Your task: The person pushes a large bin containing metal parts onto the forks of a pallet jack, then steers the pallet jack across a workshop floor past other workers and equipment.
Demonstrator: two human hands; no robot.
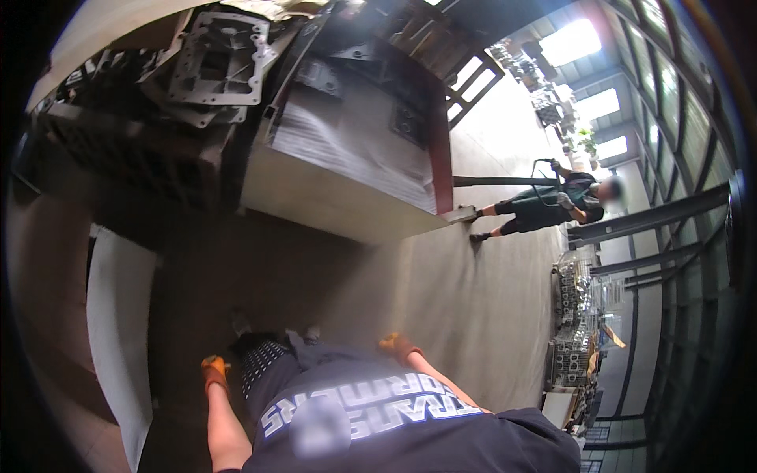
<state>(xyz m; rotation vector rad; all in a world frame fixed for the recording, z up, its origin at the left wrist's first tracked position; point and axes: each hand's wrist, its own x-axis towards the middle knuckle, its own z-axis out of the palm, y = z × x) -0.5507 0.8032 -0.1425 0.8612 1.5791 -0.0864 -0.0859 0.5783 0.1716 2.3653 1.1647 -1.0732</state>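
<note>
"What's showing farthest left?"
"A white panel (122, 347), with the orange-gloved left grip (214, 372) hanging near it. I can't tell whether that grip is clenching."
"And next?"
"A red-sided box (339, 193) with a pale front is standing ahead of the person, carrying metal parts (319, 77)."
"The right grip (400, 347)?"
"It's hanging beside the dark shirt (355, 406), gloved too; I can't tell its closure either."
"Farther right?"
"A co-worker (544, 203) is holding a dark handle (501, 181)."

Lg bin (339, 193) at 12 o'clk, pale front, reddish 3-o'clk side, metal pts (318, 76) inside. White panel (120, 331) at approx 8 o'clk.
</note>
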